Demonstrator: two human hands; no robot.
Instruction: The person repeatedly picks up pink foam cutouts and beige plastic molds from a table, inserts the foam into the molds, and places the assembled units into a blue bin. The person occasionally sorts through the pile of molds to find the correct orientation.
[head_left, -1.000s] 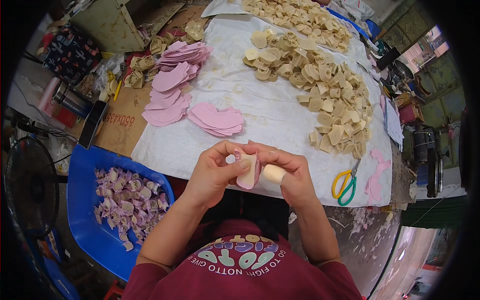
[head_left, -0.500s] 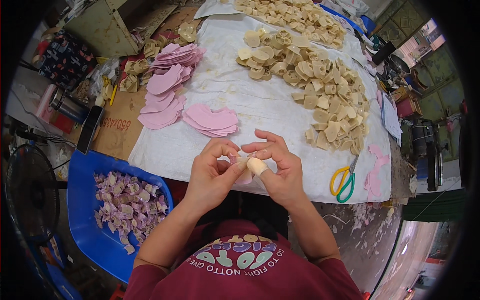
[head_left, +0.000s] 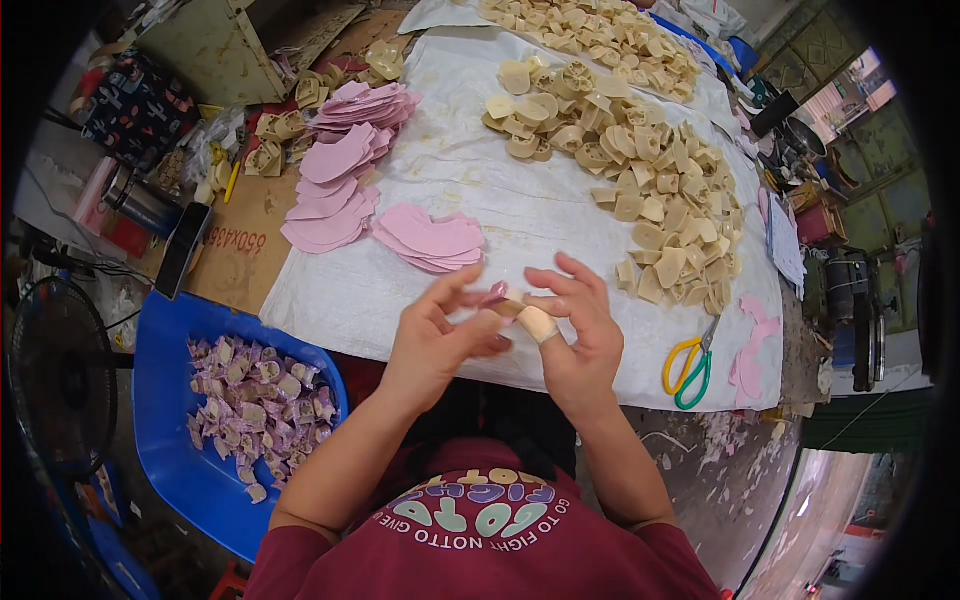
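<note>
Pink and cream meet between the two hands at the near edge of the white cloth (head_left: 520, 215): a small cream block (head_left: 537, 323) with a scrap of pink piece (head_left: 494, 294) pressed to it. The left hand (head_left: 432, 338) pinches it with thumb and forefinger, the other fingers loosely spread. The right hand (head_left: 578, 330) steadies the far end, its fingers fanned wide, seemingly to keep the wrap in sight. Pink cut shapes (head_left: 430, 236) lie stacked just beyond, within easy reach, and cream blocks (head_left: 640, 180) heap to the far right. Scissors (head_left: 688, 363) rest near right. A blue tub (head_left: 165, 440) of wrapped pieces sits low on the left, off the table. Nothing blocks the hands.
</note>
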